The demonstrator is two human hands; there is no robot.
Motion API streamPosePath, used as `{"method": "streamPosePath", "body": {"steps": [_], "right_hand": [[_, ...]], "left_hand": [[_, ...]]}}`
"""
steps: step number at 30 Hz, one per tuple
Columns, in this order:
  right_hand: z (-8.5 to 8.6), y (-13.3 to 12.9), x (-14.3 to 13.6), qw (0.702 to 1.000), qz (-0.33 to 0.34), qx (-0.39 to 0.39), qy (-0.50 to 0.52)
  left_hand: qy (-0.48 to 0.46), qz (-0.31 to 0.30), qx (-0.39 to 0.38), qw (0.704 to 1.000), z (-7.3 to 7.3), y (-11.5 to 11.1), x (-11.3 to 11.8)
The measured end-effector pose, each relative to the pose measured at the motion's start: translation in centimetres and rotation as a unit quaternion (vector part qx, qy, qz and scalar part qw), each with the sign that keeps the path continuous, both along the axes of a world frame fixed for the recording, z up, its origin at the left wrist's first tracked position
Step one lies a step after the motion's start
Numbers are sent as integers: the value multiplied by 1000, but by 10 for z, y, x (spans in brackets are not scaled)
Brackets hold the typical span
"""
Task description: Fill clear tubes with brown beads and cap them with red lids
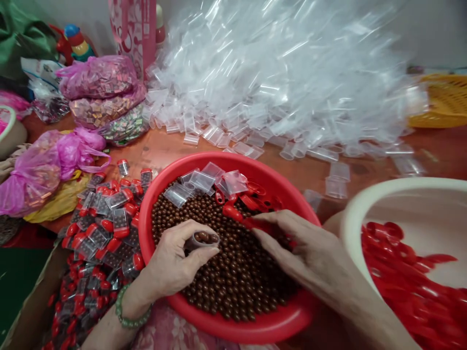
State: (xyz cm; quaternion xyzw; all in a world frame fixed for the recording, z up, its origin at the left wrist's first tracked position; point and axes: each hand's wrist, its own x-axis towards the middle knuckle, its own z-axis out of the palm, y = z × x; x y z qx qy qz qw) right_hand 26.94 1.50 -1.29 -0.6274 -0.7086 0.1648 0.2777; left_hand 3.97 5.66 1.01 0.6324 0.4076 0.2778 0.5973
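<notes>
My left hand (184, 253) is closed around a clear plastic tube (190, 239), its open mouth tilted up with brown balls inside. It sits over a red basin (160, 170) full of small brown balls (233, 282). At the basin's right side, my right hand (302, 248) has its thumb and fingers around a red cap (262, 224), slightly blurred. Loose red caps (231, 211) and several empty clear tubes (202, 180) lie on the balls at the far side of the basin.
Capped, filled tubes (98, 238) heap up left of the basin. A cream basin (355, 209) with red caps stands at right. Behind rises a large pile of clear tubes (277, 87). Pink bags (98, 78) lie at far left, and a yellow basket (441, 102) at far right.
</notes>
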Motion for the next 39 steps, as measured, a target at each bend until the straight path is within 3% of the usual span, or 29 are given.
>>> {"method": "streamPosePath", "body": {"steps": [3, 7, 11, 19, 22, 24, 28, 34, 36, 39], "right_hand": [[16, -4, -15, 989, 69, -30, 124], [21, -4, -30, 976, 123, -32, 179], [17, -4, -39, 965, 59, -22, 253], [8, -7, -56, 899, -94, -27, 428], [4, -12, -54, 898, -109, -7, 426], [7, -16, -50, 919, -90, 1, 384], [23, -20, -44, 968, 15, 3, 252], [42, -16, -41, 980, 114, -16, 162], [40, -18, -39, 978, 103, -25, 177], [32, -23, -38, 969, 26, -8, 246]], "left_hand": [[-18, 0, 35, 999, -1, -3, 2], [-34, -7, 46, 998, -2, -6, 3], [-4, 7, -32, 999, -4, -8, 3], [-28, 0, -139, 990, -5, -13, 1], [-49, 16, -186, 981, -8, -14, -1], [-67, 34, -208, 975, -10, -14, -2], [-106, 57, -246, 962, -11, -13, -3], [-97, 69, -226, 967, -11, -10, -7], [-83, 52, -208, 973, -11, -10, -8], [-51, 19, -179, 982, -10, -10, -8]]}}
